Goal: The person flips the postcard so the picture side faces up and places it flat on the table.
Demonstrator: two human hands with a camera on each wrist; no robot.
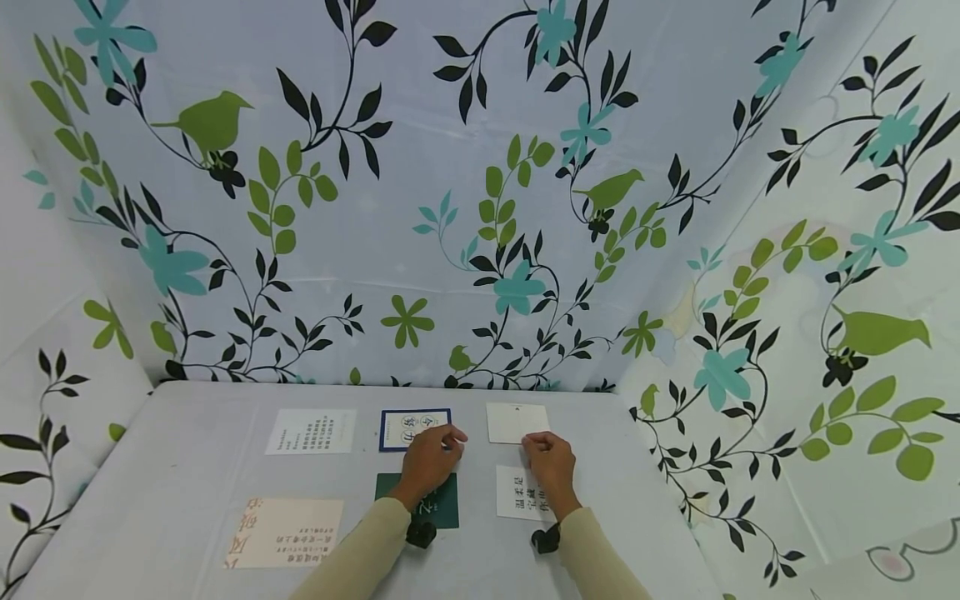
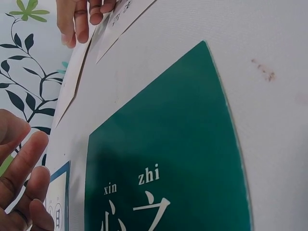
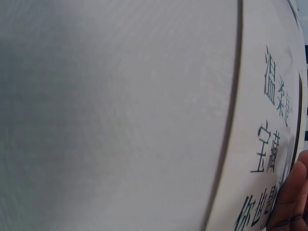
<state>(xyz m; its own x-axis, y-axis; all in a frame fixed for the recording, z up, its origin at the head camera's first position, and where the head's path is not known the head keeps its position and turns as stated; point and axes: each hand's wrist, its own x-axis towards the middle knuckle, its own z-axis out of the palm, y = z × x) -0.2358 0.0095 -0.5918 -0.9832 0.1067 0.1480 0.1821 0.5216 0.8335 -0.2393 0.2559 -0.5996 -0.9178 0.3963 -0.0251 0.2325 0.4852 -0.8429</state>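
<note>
On the left, my left hand (image 1: 431, 458) hovers over the lower right part of a blue-bordered card (image 1: 386, 432), its fingers loosely bent and nothing between them. Below that wrist lies a dark green card (image 2: 163, 115) with white characters, partly covered by the arm in the head view. My right hand (image 1: 551, 467) has its fingertips right at the lower edge of a plain cream card (image 1: 516, 421) with a small mark near its top. Under this hand, a white card with black characters (image 1: 513, 492) is partly hidden. The left wrist view shows the right fingers (image 2: 82, 26) relaxed and pointing down.
Farther left on the white-covered table (image 1: 187, 467) lie a white card with small print (image 1: 311, 432) and a peach card with orange lettering (image 1: 285, 533). A patterned cloth (image 1: 450, 208) with leaves and birds hangs behind the table and along its sides.
</note>
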